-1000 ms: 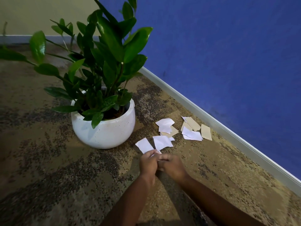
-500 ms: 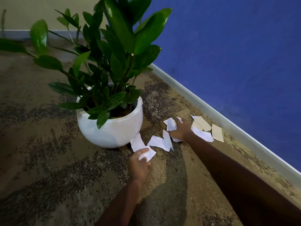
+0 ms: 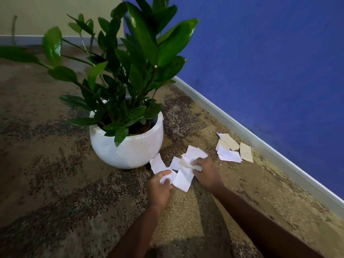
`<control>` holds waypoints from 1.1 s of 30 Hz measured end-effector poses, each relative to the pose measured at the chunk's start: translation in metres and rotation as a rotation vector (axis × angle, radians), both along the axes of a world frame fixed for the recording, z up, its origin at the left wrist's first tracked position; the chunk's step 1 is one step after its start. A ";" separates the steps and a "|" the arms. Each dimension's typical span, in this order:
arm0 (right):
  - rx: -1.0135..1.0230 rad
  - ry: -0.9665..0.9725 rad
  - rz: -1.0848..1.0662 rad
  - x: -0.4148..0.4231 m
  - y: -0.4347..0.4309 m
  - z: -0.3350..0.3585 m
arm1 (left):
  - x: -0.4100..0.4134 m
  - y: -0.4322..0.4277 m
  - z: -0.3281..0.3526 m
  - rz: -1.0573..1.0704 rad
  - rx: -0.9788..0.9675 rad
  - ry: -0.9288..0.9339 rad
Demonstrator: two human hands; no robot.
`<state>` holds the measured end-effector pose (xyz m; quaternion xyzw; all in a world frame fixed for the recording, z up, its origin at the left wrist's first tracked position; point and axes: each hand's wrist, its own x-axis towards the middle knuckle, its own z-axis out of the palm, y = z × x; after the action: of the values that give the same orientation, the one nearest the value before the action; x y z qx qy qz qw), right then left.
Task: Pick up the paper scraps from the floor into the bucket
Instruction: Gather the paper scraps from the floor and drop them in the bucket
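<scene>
Left grip (image 3: 159, 185), right grip (image 3: 204, 172) clutch scraps (image 3: 183, 178) | pot (image 3: 126, 151) beside | loose pile (image 3: 229, 155) by baseboard (image 3: 260, 144)

Dim indoor light, with a warm cast over the mottled brown carpet (image 3: 55, 183). The source is overhead: hard white glints on the glossy green leaves of the potted plant (image 3: 141, 34). A soft dark shadow lies on the carpet between the person's two forearms (image 3: 260, 220) and deepens at the bottom edge. The matte blue wall (image 3: 260, 62) is evenly lit, with no glare. The white paper scraps (image 3: 183, 178) are the brightest patch, their edges slightly smeared. Fine detail is soft throughout.
</scene>
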<state>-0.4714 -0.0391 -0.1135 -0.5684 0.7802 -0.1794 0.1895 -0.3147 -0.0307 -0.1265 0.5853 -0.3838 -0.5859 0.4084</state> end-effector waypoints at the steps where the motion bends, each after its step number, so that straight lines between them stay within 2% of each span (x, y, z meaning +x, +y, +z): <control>1: -0.027 -0.022 -0.009 0.004 0.008 -0.002 | 0.000 0.001 0.002 -0.011 0.014 0.008; 8: -0.125 -0.160 0.089 0.058 0.056 -0.002 | -0.003 0.019 0.022 -0.137 0.124 0.106; 11: -0.091 -0.292 0.193 0.079 0.073 0.003 | 0.009 0.023 0.024 -0.048 0.178 0.130; 13: -0.018 -0.385 0.267 0.081 0.076 0.014 | 0.022 0.020 0.020 0.026 0.193 0.031; 15: -0.032 -0.338 0.294 0.077 0.070 0.022 | 0.035 0.018 0.020 0.005 0.149 -0.098; 18: -0.140 -0.106 0.115 0.062 0.042 0.025 | 0.050 0.017 0.023 -0.050 0.075 -0.233; 20: 0.023 0.132 -0.018 0.048 0.021 0.024 | 0.059 0.016 0.023 -0.083 0.049 -0.289; 21: 0.152 0.168 -0.071 0.038 0.010 0.021 | 0.063 0.015 0.023 -0.102 0.038 -0.310; 23: 0.339 0.113 -0.132 0.024 -0.009 0.017 | 0.071 0.017 0.024 -0.122 0.021 -0.318; 26: 0.471 0.172 -0.003 0.019 -0.025 0.006 | 0.083 0.021 0.028 -0.141 0.004 -0.323; 29: 0.389 0.156 -0.052 0.024 -0.019 0.008 | 0.099 0.020 0.025 -0.129 0.053 -0.323; 33: 0.254 0.252 -0.041 0.030 0.002 0.010 | 0.121 0.015 0.020 -0.072 0.125 -0.322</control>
<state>-0.4416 -0.0374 -0.1033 -0.5418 0.8257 -0.0105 0.1568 -0.1934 -0.0162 -0.1062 0.6819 -0.4277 -0.5216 0.2831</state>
